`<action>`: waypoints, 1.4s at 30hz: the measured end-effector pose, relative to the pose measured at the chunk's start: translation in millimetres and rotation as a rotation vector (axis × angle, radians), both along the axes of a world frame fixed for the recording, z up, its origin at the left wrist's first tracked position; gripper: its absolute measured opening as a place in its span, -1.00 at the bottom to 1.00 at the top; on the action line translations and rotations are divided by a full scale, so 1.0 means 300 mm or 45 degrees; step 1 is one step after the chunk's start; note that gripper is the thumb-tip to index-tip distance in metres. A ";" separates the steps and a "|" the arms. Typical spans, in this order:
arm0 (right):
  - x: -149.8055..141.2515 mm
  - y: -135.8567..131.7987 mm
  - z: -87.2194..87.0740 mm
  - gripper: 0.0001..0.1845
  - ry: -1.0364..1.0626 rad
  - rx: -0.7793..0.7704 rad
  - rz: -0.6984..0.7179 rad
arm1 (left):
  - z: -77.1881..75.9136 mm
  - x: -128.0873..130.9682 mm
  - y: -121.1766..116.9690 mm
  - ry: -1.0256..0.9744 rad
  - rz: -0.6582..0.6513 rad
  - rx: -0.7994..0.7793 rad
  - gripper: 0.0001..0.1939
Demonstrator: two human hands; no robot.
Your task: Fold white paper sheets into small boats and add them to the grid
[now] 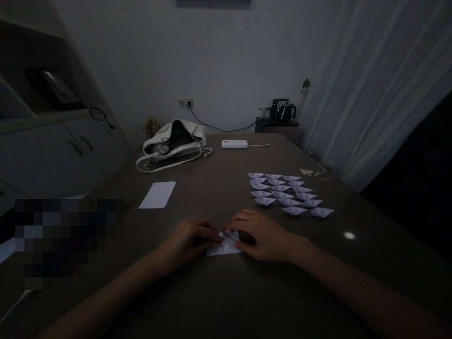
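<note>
A partly folded sheet of white paper (228, 244) lies on the dark table in front of me, between both hands. My left hand (192, 240) pinches its left side between thumb and fingers. My right hand (261, 235) curves over its right side, with the thumb on the near part and the fingertips on the far edge. Beyond my right hand stand several folded paper boats (282, 188) in uneven rows. To the far left of my hands is a stack of white paper sheets (157, 195).
A white handbag (176, 143) lies at the back left. A white power bank (235, 144) with a short cable is at the back. Paper scraps (310, 172) lie near the right edge. A dark kettle (285, 113) stands beyond the table, and a curtain (360, 84) hangs at right.
</note>
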State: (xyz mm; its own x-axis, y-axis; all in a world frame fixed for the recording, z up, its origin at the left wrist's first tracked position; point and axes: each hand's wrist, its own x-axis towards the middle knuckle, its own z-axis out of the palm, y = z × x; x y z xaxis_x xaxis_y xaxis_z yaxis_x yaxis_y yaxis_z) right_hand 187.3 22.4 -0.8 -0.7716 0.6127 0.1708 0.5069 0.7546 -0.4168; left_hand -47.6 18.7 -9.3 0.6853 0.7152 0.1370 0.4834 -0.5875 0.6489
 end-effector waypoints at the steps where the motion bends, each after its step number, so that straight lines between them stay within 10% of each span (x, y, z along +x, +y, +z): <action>1: 0.000 -0.002 0.001 -0.61 -0.005 0.001 -0.002 | -0.003 0.001 0.001 0.000 -0.003 0.009 -0.82; 42: -0.021 -0.031 0.025 -0.64 -0.154 0.073 -0.071 | 0.018 0.008 -0.009 0.127 -0.062 0.117 -0.76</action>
